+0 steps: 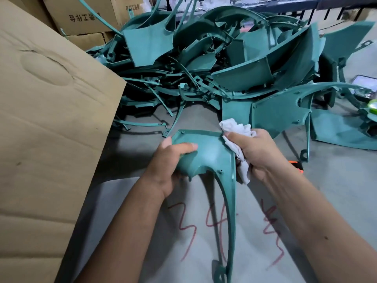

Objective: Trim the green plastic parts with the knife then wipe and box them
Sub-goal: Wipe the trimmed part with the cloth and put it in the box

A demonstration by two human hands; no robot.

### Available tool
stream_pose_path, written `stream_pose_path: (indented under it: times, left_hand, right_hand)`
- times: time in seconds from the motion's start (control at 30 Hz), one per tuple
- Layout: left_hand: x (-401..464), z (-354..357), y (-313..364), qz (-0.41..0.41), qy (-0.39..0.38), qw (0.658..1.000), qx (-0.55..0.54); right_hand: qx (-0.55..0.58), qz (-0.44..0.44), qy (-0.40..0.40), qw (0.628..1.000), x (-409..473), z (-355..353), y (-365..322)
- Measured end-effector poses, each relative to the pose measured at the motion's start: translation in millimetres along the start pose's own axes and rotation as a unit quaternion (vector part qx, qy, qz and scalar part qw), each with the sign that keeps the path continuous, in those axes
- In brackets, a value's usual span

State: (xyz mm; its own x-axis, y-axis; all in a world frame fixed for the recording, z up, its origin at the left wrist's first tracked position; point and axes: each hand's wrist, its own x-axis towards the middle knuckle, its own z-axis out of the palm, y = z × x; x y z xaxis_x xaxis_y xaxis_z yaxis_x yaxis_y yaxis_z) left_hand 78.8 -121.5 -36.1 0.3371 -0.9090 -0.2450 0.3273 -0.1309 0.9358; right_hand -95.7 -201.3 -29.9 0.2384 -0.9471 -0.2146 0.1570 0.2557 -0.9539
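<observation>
Green part (pixel 212 154) held above the grey floor (pixel 336 190), long leg toward the viewer | left hand (pixel 169 160) grips its broad end, thumb on top | right hand (pixel 255 150) clutches white rag (pixel 236 129) at part's right edge | step: wiping, judged | next: finish wiping, then carry to cardboard box (pixel 51 119) at left | pile (pixel 224 58) beyond awaits.

A grey concrete floor (pixel 336 180) carries everything, with red scrawled marks (pixel 187 227) on it in the foreground. A big tangled heap of green plastic parts (pixel 214 64) lies on it further back. A large cardboard sheet (pixel 51 119) stands at the left, with cardboard boxes (pixel 85 15) behind it.
</observation>
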Motion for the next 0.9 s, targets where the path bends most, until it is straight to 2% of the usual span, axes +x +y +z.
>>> stream_pose_path:
  times: [0.07, 0.13, 0.17, 0.23, 0.33, 0.4, 0.53, 0.63, 0.77, 0.9]
  left_hand:
    - [-5, 1, 3, -0.019, -0.089, 0.991, -0.097]
    - [-10, 9, 0, -0.002, -0.143, 0.988, -0.049]
    - [-12, 17, -3, 0.020, -0.143, 0.989, -0.009]
    - [-14, 33, -12, 0.054, -0.102, 0.993, 0.001]
    - [-16, 50, -19, 0.094, 0.018, 0.989, -0.112]
    - [-16, 52, -20, 0.135, 0.067, 0.978, -0.147]
    - [-16, 45, -18, 0.215, 0.110, 0.968, -0.066]
    - [-17, 44, -17, 0.228, 0.128, 0.964, -0.055]
    - [-19, 48, -18, 0.256, 0.173, 0.951, -0.026]
    - [-7, 46, -10, 0.284, 0.275, 0.918, -0.032]
  right_hand:
    - [0.033, -0.022, 0.059, 0.997, 4, -1, -5]
    - [0.084, -0.045, 0.103, 0.990, 8, -5, -10]
    - [0.108, -0.055, 0.111, 0.986, 8, -6, -11]
    - [0.106, -0.076, 0.105, 0.986, 7, -6, -10]
    - [0.098, -0.092, 0.068, 0.989, 3, 1, -4]
    - [0.113, -0.087, 0.054, 0.988, 0, 7, 0]
    - [0.149, -0.033, 0.015, 0.988, -6, 13, 5]
    - [0.171, 0.000, -0.017, 0.985, -13, 16, 3]
    - [0.144, 0.009, -0.047, 0.988, -23, 20, -2]
    - [0.091, 0.025, -0.121, 0.988, -41, 31, 10]
